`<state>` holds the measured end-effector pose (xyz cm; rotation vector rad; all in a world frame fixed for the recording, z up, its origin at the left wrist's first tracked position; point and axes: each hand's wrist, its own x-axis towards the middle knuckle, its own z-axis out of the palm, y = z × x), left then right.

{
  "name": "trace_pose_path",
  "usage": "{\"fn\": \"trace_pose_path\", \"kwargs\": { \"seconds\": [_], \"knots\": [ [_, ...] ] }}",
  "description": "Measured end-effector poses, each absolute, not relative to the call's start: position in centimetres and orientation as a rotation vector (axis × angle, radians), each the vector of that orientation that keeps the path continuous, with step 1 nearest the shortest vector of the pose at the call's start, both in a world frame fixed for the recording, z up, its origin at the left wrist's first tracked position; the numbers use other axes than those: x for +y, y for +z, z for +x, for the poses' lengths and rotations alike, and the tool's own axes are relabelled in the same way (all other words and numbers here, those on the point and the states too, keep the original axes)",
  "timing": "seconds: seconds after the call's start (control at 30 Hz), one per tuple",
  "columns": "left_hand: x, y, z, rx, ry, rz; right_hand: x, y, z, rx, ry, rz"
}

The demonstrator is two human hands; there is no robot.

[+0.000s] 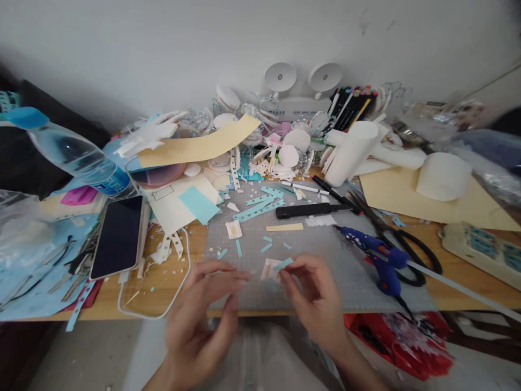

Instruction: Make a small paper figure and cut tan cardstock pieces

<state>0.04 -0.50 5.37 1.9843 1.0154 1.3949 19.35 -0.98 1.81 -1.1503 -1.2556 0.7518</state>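
Your right hand (pixel 315 296): grip nearly closed, pinching 1 slim blue strip (pixel 284 264) over edge of pale square (pixel 268 269), near front of gray mat (pixel 350 277) on desk (pixel 106 298). Can't tell if square's pinched too. Left hand (pixel 201 304) loosely open, looks empty, bit blurry. Keep pinch light, creases happen; steady square with left fingertips. Strip looks papery, flat; square stiffer, card-like; mat faintly gridded.

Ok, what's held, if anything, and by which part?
The right hand pinches a thin light-blue strip toward its right end; whether it also grips the small whitish square is unclear. The left hand appears empty.
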Motion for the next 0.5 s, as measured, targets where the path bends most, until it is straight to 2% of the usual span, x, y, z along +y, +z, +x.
{"fn": "trace_pose_path", "kwargs": {
  "seconds": [0.13, 0.3, 0.5],
  "knots": [
    [-0.2, 5.9, 0.0, 1.108, 1.545, 1.570, -0.7, 1.8, 19.8, -1.173, 0.750, -1.267],
    [0.4, 6.8, 1.0, 0.829, 1.387, 0.865, -0.3, 0.5, 19.8, -1.130, 0.787, -1.354],
    [0.3, 7.9, 2.3, 0.649, 1.232, 0.573, -0.3, -1.5, 19.4, -1.182, 0.855, -1.426]
  ]
}}
